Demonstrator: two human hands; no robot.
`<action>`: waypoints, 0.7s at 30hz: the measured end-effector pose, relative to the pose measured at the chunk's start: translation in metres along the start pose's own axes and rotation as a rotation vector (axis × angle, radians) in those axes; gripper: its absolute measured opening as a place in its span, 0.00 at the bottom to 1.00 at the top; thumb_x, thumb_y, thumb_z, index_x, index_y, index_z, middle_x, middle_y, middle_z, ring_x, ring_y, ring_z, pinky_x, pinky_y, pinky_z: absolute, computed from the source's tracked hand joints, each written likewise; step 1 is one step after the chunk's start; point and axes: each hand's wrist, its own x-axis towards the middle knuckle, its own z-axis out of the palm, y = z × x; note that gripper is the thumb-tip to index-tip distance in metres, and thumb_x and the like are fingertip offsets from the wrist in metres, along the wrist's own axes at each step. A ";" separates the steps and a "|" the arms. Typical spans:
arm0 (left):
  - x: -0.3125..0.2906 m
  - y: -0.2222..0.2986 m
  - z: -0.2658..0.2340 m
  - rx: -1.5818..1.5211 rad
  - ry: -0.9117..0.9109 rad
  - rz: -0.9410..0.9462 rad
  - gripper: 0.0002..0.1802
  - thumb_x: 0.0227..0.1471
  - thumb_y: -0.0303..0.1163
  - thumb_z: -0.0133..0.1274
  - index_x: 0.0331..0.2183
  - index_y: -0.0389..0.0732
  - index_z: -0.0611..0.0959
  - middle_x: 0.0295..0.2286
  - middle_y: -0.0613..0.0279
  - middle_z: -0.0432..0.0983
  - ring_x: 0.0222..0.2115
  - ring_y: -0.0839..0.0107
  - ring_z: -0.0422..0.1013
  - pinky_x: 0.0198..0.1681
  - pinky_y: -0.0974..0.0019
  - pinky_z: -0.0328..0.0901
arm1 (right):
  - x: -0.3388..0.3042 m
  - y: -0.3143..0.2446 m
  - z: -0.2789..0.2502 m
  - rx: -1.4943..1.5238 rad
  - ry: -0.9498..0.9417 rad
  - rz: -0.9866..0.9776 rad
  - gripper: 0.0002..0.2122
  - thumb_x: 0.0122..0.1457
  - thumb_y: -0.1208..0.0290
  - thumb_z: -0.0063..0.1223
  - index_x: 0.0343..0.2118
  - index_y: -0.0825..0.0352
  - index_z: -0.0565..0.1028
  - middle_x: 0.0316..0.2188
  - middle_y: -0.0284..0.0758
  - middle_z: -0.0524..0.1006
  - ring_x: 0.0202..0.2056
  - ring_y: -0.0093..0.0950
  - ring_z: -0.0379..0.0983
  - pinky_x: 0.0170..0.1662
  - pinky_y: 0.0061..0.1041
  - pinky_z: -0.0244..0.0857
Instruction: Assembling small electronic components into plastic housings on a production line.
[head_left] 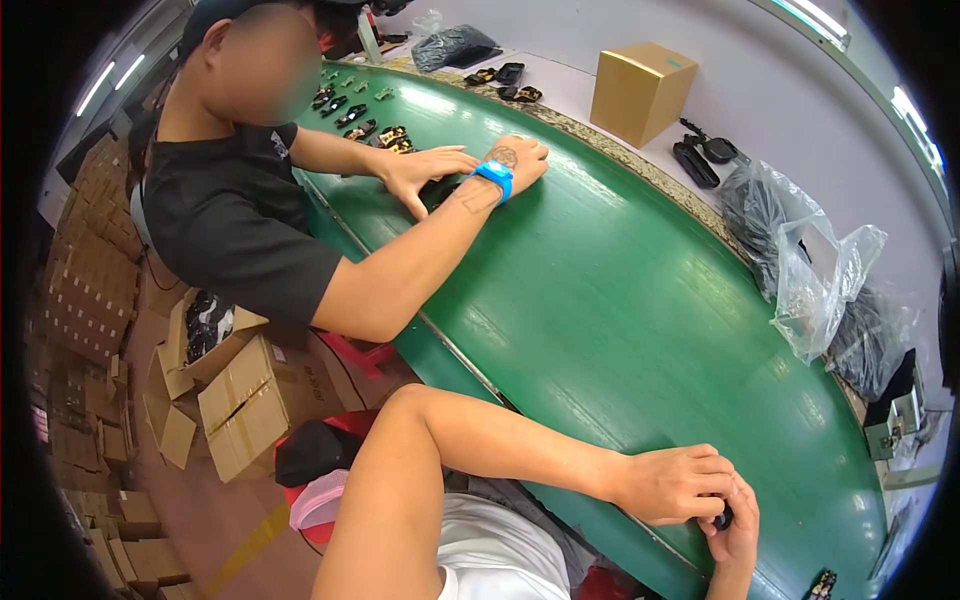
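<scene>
Over the near edge of the green belt, my left hand (672, 486) and my right hand (740, 522) meet with curled fingers. Between them is a small black part (723, 517), mostly covered by the fingers, so its kind cannot be made out. Both hands appear closed on it. Near my right hand, at the lower edge of the view, another small dark part (823, 584) lies on the belt.
To the left a co-worker's hands (430, 178) work over the green belt (600, 300), beside rows of small black and yellow parts (360, 130). Beyond stand a cardboard box (642, 92) and plastic bags (815, 280). Open cartons (250, 405) sit on the floor.
</scene>
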 end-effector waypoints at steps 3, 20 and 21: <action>0.000 0.000 0.000 0.002 0.002 0.019 0.08 0.49 0.31 0.61 0.28 0.40 0.78 0.39 0.57 0.74 0.45 0.59 0.70 0.43 0.55 0.66 | 0.002 0.003 -0.005 -0.065 -0.004 -0.010 0.17 0.66 0.64 0.50 0.49 0.75 0.71 0.26 0.32 0.76 0.18 0.17 0.70 0.14 0.14 0.58; 0.001 -0.002 -0.002 0.035 -0.025 0.006 0.10 0.40 0.27 0.60 0.29 0.39 0.78 0.33 0.59 0.72 0.37 0.60 0.69 0.41 0.57 0.65 | -0.002 -0.001 -0.002 -0.065 -0.029 -0.003 0.12 0.66 0.66 0.54 0.43 0.72 0.74 0.26 0.32 0.76 0.20 0.18 0.70 0.17 0.15 0.58; 0.001 -0.002 -0.002 0.043 -0.018 -0.005 0.11 0.41 0.28 0.61 0.30 0.39 0.78 0.33 0.59 0.72 0.37 0.60 0.69 0.41 0.57 0.65 | -0.002 -0.001 -0.002 -0.065 -0.029 -0.003 0.12 0.66 0.66 0.54 0.43 0.72 0.74 0.26 0.32 0.76 0.20 0.18 0.70 0.17 0.15 0.58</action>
